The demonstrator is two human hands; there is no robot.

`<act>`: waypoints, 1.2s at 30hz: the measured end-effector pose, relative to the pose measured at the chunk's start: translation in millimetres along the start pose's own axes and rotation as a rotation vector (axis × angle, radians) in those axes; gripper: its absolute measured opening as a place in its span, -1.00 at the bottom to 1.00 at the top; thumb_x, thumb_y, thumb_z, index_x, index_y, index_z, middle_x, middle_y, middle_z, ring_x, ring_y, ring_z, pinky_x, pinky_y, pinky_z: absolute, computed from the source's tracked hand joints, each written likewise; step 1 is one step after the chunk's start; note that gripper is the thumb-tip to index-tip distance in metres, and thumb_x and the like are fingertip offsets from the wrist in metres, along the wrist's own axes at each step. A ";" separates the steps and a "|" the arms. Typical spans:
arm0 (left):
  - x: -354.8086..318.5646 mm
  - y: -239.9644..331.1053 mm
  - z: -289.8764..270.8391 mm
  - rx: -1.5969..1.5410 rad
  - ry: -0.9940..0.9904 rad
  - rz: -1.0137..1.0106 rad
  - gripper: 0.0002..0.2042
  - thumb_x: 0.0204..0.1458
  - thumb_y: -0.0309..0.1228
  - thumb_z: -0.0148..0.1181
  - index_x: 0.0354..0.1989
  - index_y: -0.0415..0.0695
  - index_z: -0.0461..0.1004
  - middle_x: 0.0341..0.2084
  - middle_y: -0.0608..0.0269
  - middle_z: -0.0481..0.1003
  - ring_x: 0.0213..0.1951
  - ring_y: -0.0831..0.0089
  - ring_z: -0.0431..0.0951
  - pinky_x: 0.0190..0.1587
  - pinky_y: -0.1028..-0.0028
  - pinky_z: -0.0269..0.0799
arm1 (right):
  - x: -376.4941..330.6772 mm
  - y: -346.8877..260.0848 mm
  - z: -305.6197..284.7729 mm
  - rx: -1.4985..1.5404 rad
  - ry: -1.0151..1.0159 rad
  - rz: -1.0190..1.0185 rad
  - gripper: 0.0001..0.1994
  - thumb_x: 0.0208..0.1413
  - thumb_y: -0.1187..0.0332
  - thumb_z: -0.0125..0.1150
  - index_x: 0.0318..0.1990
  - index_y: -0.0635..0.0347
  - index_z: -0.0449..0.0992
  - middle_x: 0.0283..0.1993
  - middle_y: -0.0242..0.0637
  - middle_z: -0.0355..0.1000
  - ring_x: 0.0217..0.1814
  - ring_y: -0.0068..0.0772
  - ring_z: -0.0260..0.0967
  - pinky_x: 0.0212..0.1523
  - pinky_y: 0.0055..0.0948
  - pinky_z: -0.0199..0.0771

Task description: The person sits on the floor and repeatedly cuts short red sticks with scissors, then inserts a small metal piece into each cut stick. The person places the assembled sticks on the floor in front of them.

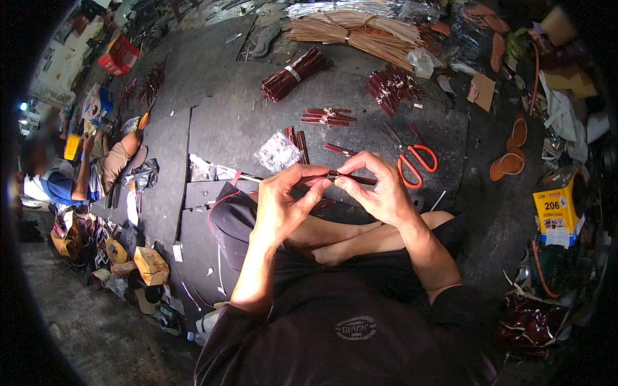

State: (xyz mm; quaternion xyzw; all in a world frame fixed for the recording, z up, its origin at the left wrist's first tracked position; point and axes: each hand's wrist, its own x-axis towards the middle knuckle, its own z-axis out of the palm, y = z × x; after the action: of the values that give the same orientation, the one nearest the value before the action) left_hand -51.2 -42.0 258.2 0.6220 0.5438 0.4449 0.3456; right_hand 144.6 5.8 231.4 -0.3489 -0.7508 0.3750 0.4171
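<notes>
The dark red strip (341, 175) is held between both hands, above the person's crossed legs. Its long axis goes left to right, almost level, with a small metal piece near the middle. The left hand (286, 202) pinches the left end with thumb and fingers closed narrow; the right hand (380, 186) pinches the right part in the same way. Both hands are equally near, they touch it.

Beyond the hands, on the dark mat (257, 122), lie orange-handled scissors (412, 161) just beside the right hand, a clear plastic bag (278, 153), and bundles of similar strips (295, 74). Another person (71, 177) sits far left on the cluttered floor.
</notes>
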 end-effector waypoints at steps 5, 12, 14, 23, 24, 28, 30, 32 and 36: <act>0.2 -2.0 1.6 0.016 0.030 0.106 -0.85 -0.02 -0.60 0.28 -0.24 -0.26 0.57 -0.42 0.23 0.61 -0.33 0.52 0.63 -0.24 0.54 0.54 | -3.0 -1.9 4.3 0.177 0.036 0.102 -0.80 0.01 0.37 0.39 -0.28 0.23 0.51 -0.31 -0.24 0.51 -0.27 -0.20 0.47 -0.21 -0.28 0.42; 1.1 -5.8 3.8 -0.165 -0.024 -0.075 -0.90 0.00 -0.59 0.28 -0.30 -0.26 0.56 -0.42 0.26 0.60 -0.34 0.59 0.60 -0.23 0.57 0.53 | -4.7 -1.1 2.5 0.187 -0.029 0.124 -0.82 0.06 0.38 0.34 -0.26 0.26 0.48 -0.33 -0.29 0.50 -0.26 -0.41 0.47 -0.23 -0.41 0.44; 4.4 -13.9 2.1 -0.338 -0.069 -0.190 -0.91 0.03 -0.56 0.30 -0.30 -0.25 0.55 -0.42 0.26 0.60 -0.33 0.59 0.59 -0.21 0.57 0.52 | -3.9 -3.4 -4.2 0.417 -0.130 0.337 -0.83 0.15 0.36 0.27 -0.21 0.26 0.48 -0.28 -0.33 0.51 -0.23 -0.51 0.47 -0.17 -0.51 0.45; 7.5 -36.2 10.9 -0.976 -0.039 -0.419 -0.80 0.20 -0.48 0.13 -0.04 -0.27 0.45 -0.28 0.07 0.59 -0.28 0.39 0.64 -0.17 0.49 0.59 | 2.7 7.9 -14.4 0.565 -0.145 0.421 -0.83 0.24 0.39 0.15 -0.13 0.31 0.49 -0.21 -0.29 0.51 -0.15 -0.55 0.47 -0.08 -0.52 0.45; 6.2 -39.7 14.4 -0.965 -0.032 -0.412 -0.80 0.19 -0.48 0.13 -0.05 -0.27 0.46 -0.29 0.08 0.59 -0.29 0.40 0.64 -0.17 0.50 0.59 | 2.4 9.0 -13.6 0.554 -0.129 0.417 -0.83 0.24 0.39 0.15 -0.13 0.31 0.49 -0.22 -0.30 0.51 -0.15 -0.56 0.46 -0.09 -0.52 0.46; 3.4 -42.5 25.0 -0.843 -0.002 -0.369 -0.83 0.16 -0.49 0.18 -0.12 -0.29 0.48 -0.31 0.14 0.58 -0.30 0.45 0.62 -0.18 0.53 0.57 | 0.5 7.7 -12.1 0.408 -0.112 0.360 -0.85 0.25 0.41 0.13 -0.11 0.30 0.49 -0.20 -0.31 0.50 -0.13 -0.57 0.46 -0.10 -0.53 0.45; 2.6 -42.3 28.5 -0.735 0.008 -0.311 -0.83 0.15 -0.50 0.20 -0.13 -0.29 0.48 -0.33 0.17 0.58 -0.31 0.48 0.61 -0.19 0.54 0.56 | 0.0 6.1 -12.4 0.384 -0.138 0.343 -0.84 0.26 0.41 0.12 -0.11 0.30 0.49 -0.19 -0.31 0.50 -0.13 -0.57 0.46 -0.10 -0.54 0.45; 3.4 -44.3 28.9 -0.716 0.057 -0.311 -0.85 0.14 -0.52 0.20 -0.15 -0.27 0.49 -0.37 0.21 0.58 -0.33 0.50 0.61 -0.23 0.55 0.54 | 1.4 6.6 -10.4 0.493 -0.075 0.400 -0.84 0.26 0.41 0.12 -0.10 0.31 0.48 -0.17 -0.30 0.50 -0.13 -0.56 0.46 -0.10 -0.54 0.46; 6.9 -47.6 32.5 -0.782 0.151 -0.347 -0.88 0.14 -0.54 0.19 -0.17 -0.24 0.49 -0.42 0.22 0.58 -0.37 0.52 0.60 -0.26 0.57 0.52 | -2.7 11.5 -16.5 0.468 -0.102 0.365 -0.83 0.26 0.41 0.13 -0.09 0.32 0.48 -0.13 -0.27 0.49 -0.12 -0.54 0.47 -0.10 -0.51 0.48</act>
State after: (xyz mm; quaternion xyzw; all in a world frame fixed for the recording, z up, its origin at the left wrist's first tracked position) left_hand -38.5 -25.3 204.1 0.3093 0.4547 0.5971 0.5840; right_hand 162.8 13.5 226.7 -0.3533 -0.5889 0.6234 0.3738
